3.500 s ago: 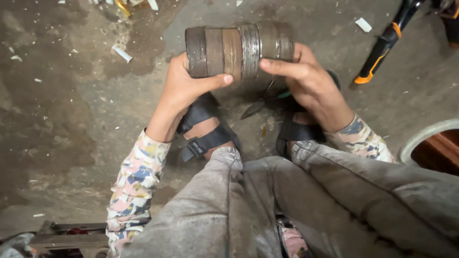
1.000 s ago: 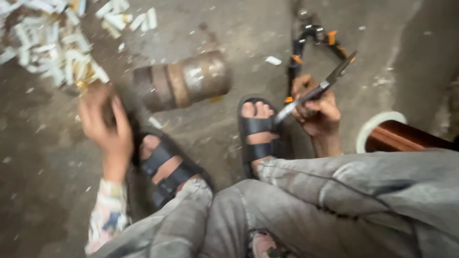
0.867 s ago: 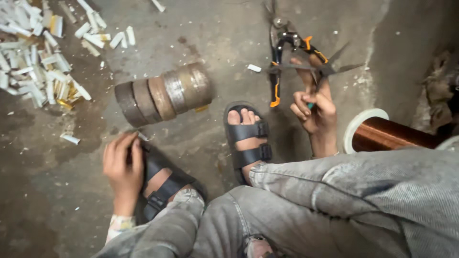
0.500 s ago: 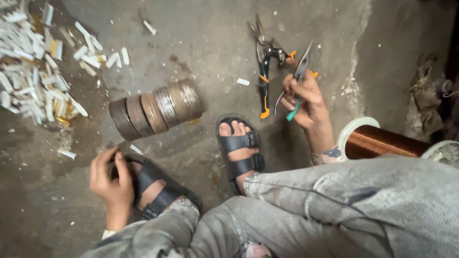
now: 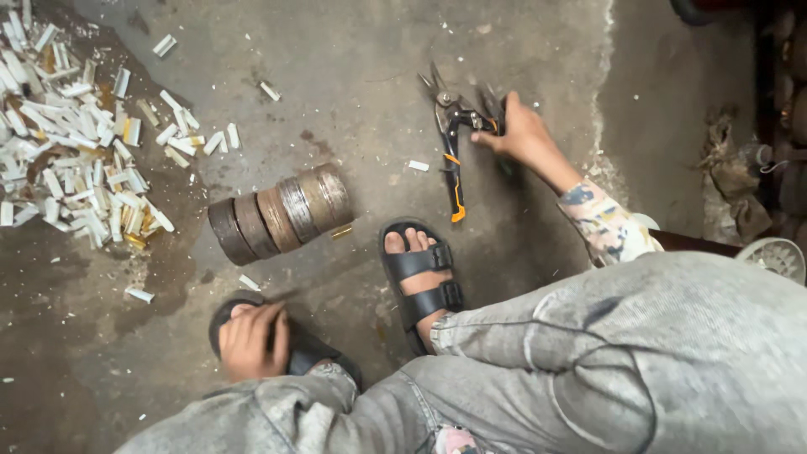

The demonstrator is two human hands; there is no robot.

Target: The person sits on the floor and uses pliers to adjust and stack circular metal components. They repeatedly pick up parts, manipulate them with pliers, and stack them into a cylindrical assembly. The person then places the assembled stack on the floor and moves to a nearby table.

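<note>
A roll of several rusty metal rings (image 5: 282, 214), stacked side by side, lies on the concrete floor. My left hand (image 5: 252, 340) is curled over the toe of my left black sandal (image 5: 315, 357), near my knee. My right hand (image 5: 521, 134) reaches far forward and grips a dark scissor-like cutter (image 5: 496, 109) down at the floor. It lies against tin snips with an orange-and-black handle (image 5: 454, 168). My right foot in a black sandal (image 5: 420, 277) is planted between the ring roll and the snips.
A heap of small white and yellowish cut pieces (image 5: 76, 160) covers the floor at the left, with strays around it. A copper-coloured spool with a pale round flange (image 5: 773, 256) sits at the right edge. My grey trouser legs (image 5: 588, 361) fill the bottom.
The ring roll left my hands and now lies on the floor. My left hand dropped to my left sandal. My right hand carried the cutter forward and lowered it beside the snips.
</note>
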